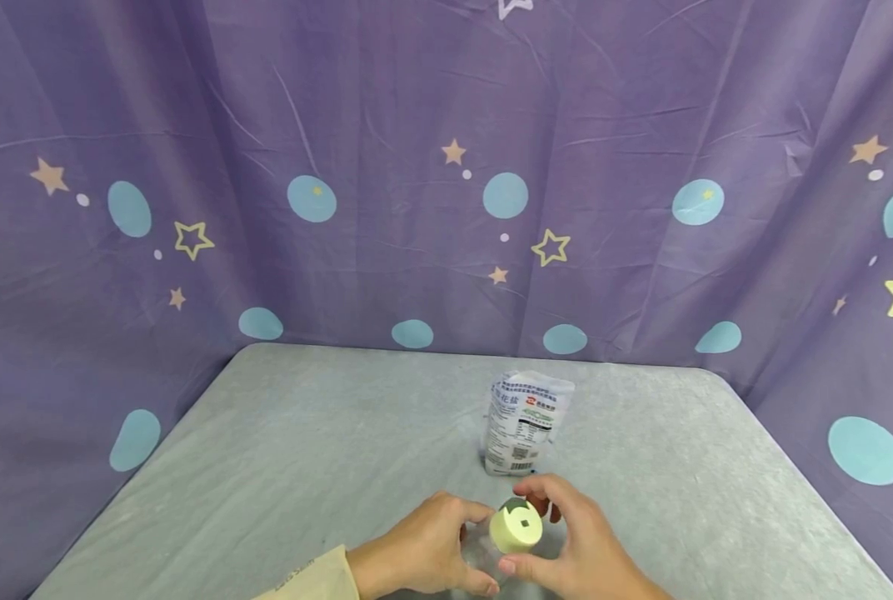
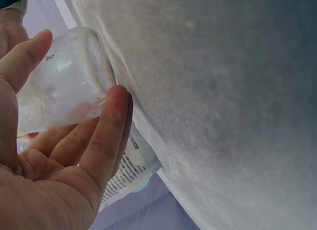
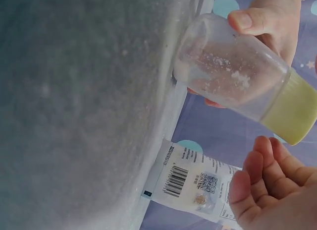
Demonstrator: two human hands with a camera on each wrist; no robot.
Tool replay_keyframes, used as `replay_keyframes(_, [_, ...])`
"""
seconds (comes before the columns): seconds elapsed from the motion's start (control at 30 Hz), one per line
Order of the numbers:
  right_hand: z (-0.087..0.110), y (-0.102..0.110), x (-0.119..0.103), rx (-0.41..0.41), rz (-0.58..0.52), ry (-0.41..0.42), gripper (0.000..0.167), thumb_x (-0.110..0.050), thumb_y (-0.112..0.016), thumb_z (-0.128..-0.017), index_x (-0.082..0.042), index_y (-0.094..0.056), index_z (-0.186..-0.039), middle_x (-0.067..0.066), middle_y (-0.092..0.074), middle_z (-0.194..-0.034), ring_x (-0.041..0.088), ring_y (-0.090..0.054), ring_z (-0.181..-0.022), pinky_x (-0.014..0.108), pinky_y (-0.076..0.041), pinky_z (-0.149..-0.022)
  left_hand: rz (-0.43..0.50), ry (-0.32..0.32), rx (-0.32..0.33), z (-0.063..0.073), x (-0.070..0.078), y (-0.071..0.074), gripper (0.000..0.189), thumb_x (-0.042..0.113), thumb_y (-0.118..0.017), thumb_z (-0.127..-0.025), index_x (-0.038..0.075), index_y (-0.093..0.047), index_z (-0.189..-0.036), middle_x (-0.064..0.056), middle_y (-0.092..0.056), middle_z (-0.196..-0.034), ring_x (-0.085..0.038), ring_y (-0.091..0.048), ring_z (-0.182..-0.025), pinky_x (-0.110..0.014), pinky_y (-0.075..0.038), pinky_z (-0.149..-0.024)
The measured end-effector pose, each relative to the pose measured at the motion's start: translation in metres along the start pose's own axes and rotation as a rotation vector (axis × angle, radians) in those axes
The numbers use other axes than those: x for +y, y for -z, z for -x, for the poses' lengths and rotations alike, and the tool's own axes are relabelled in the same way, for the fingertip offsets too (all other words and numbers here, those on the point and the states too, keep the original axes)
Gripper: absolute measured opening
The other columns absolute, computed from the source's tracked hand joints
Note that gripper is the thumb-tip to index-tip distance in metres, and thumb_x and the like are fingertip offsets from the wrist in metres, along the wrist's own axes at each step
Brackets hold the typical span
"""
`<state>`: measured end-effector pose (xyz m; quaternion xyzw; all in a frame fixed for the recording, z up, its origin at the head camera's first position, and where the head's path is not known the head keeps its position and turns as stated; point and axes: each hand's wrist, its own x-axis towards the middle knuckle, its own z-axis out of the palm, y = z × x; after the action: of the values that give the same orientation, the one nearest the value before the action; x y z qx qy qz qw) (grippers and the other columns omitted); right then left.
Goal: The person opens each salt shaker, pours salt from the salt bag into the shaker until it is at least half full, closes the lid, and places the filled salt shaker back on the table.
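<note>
A clear shaker bottle with a pale yellow cap stands near the table's front, between the two hands. A few white grains cling to its inner wall. My left hand holds the bottle's body, thumb on one side and fingers on the other. Around the cap curves my right hand, its fingers loosely bent. In the right wrist view, the right fingertips are a little apart from the cap. Just behind the bottle, a white printed pouch of salt stands upright.
A pale grey cloth covers the table. Behind it and at both sides hangs a purple curtain with stars and blue dots. A cream sleeve shows at the left wrist.
</note>
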<state>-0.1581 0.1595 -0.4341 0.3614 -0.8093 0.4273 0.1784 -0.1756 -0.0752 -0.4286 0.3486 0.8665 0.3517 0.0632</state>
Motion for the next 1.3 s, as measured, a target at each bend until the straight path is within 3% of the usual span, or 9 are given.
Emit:
replay_keyframes(0.17, [-0.0007,-0.0013,-0.0008,0.060,0.027,-0.026,0.052,-0.037,-0.094,-0.074,-0.024,-0.064,-0.113,-0.016,-0.063,-0.095,0.002,-0.054,-0.076,0.027,-0.047,-0.061,-0.002,0.002,0.007,-0.0007,0.0009,-0.0005,0.051,0.032,-0.098,-0.065,0.028,-0.077,-0.111,0.024,-0.066,-0.083,0.005,-0.049,-0.058,-0.017,-0.043,-0.052])
replay_keyframes(0.43, [-0.0011,-0.0008,-0.0037,0.065,0.026,-0.056,0.041,-0.035,-0.093,-0.075,-0.029,-0.065,-0.104,-0.019,-0.063,-0.089,0.003,-0.054,-0.069,0.026,-0.046,-0.059,-0.013,0.005,0.003,-0.0010,0.0020,-0.0007,0.051,0.032,-0.098,-0.064,0.030,-0.076,-0.110,0.024,-0.065,-0.081,0.004,-0.050,-0.059,-0.018,-0.043,-0.052])
replay_keyframes(0.97, [-0.0029,0.0004,-0.0030,0.015,-0.003,0.013,0.040,-0.027,-0.090,-0.081,-0.023,-0.065,-0.111,-0.013,-0.063,-0.092,0.002,-0.055,-0.077,0.028,-0.047,-0.064,-0.008,0.002,0.001,-0.0004,0.0008,-0.0001,0.047,0.032,-0.098,-0.065,0.031,-0.076,-0.107,0.023,-0.065,-0.078,0.004,-0.051,-0.059,-0.017,-0.044,-0.052])
replay_keyframes(1.3, [-0.0056,0.0062,-0.0029,-0.039,-0.009,0.067,0.043,-0.023,-0.087,-0.084,-0.020,-0.064,-0.121,-0.010,-0.066,-0.105,0.005,-0.057,-0.085,0.029,-0.049,-0.070,-0.010,0.011,-0.009,-0.0004,0.0002,0.0003,0.048,0.032,-0.098,-0.065,0.029,-0.076,-0.108,0.023,-0.065,-0.079,0.004,-0.051,-0.060,-0.017,-0.044,-0.052])
